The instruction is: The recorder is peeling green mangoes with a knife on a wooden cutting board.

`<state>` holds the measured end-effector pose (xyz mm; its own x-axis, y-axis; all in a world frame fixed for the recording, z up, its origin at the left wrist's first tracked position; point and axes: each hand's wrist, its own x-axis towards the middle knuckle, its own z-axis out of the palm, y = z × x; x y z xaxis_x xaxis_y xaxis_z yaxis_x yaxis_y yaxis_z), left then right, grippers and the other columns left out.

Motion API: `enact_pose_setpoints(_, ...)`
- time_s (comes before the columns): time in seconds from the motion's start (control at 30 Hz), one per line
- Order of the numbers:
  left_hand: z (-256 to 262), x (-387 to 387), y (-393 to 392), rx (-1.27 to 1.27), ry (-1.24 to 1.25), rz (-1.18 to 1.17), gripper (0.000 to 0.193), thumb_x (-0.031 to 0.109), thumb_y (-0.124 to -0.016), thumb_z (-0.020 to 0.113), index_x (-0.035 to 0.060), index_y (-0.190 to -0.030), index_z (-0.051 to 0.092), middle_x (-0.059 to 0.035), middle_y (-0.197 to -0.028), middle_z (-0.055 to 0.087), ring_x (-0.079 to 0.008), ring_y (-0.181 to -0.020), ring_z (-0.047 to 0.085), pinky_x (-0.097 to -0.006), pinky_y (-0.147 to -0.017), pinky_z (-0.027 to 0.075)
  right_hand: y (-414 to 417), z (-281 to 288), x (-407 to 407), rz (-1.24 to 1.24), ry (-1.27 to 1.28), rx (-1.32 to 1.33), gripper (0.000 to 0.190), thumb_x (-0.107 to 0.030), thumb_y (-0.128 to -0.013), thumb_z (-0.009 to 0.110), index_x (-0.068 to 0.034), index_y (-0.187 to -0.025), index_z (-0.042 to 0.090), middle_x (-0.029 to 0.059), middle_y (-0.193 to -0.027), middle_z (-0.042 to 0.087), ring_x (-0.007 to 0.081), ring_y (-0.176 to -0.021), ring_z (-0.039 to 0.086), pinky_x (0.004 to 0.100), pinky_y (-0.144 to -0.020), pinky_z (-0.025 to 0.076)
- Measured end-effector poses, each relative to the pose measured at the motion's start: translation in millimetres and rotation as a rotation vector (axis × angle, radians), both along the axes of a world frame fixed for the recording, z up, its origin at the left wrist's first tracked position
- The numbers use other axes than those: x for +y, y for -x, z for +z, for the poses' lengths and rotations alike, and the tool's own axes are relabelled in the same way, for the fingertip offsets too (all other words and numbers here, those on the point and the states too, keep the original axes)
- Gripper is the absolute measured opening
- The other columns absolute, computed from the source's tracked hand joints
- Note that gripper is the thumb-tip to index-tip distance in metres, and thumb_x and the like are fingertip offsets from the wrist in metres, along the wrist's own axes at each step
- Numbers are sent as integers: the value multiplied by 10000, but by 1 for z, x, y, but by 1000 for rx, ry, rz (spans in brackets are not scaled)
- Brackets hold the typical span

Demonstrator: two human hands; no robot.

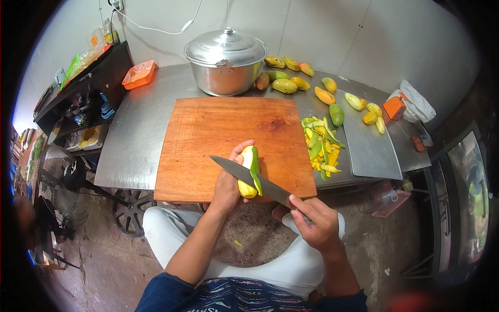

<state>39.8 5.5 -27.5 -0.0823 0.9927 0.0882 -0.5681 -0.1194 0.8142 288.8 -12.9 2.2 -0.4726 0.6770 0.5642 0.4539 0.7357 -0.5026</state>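
My left hand (pixel 227 186) holds a partly peeled green mango (pixel 247 186) over the front edge of a wooden cutting board (pixel 230 124). Pale flesh shows on its left side, and green skin stays on its right. My right hand (pixel 317 222) grips a large kitchen knife (pixel 273 190), its blade lying across the mango and its tip pointing up and left. A strip of peel (pixel 256 181) hangs at the blade. Right of the board lies a heap of green and yellow peels (pixel 321 146). Peeled mangoes (pixel 353 101) rest on and around a grey tray or board (pixel 370 152).
A lidded aluminium pot (pixel 226 74) stands behind the board, beside several unpeeled mangoes (pixel 284 86). An orange plastic basket (pixel 139 75) sits at the back left of the steel table (pixel 128 136). A black shelf (pixel 84 78) and a fan (pixel 62 171) stand left.
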Motion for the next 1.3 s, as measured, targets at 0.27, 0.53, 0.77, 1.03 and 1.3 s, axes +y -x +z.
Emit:
enact_pose_setpoints(0.27,-10,2,-1,124,-63,41,538,421,-1179,441,122,-1626,432,-26,-998,657,-104,-767,656,-235,-442,485,15,0,6,-1,11,55,413,-43,-899,828,-92,-1308,799,101,-893,751,254,-724,749,362,-634,594)
enact_pose_setpoints(0.53,8,-2,-5,-60,47,19,551,484,-1190,360,143,-1619,419,-117,-1170,696,-182,-819,713,-350,-621,628,31,3,17,-4,32,92,402,-87,-931,820,-154,-1326,800,97,-881,725,286,-685,713,399,-614,572)
enact_pose_setpoints(0.77,15,5,0,-134,83,-17,506,500,-1173,414,138,-1517,502,-138,-1157,723,-154,-709,684,-234,-444,491,33,10,24,-24,-20,35,387,-117,-945,808,-173,-1328,798,84,-881,715,296,-722,726,410,-646,588)
enact_pose_setpoints(1.03,2,9,-3,-177,141,118,498,492,-1158,487,140,-1507,534,-85,-1016,706,-120,-726,676,-219,-402,438,16,-12,11,-43,21,60,398,-86,-937,815,-142,-1331,796,101,-877,716,293,-699,715,401,-637,579)
enact_pose_setpoints(1.3,-6,8,1,-198,86,37,487,471,-1174,449,132,-1518,508,-73,-995,677,-125,-669,622,-268,-466,489,43,-5,25,-68,18,71,373,-86,-957,796,-116,-1328,791,108,-864,708,293,-727,722,403,-648,566)
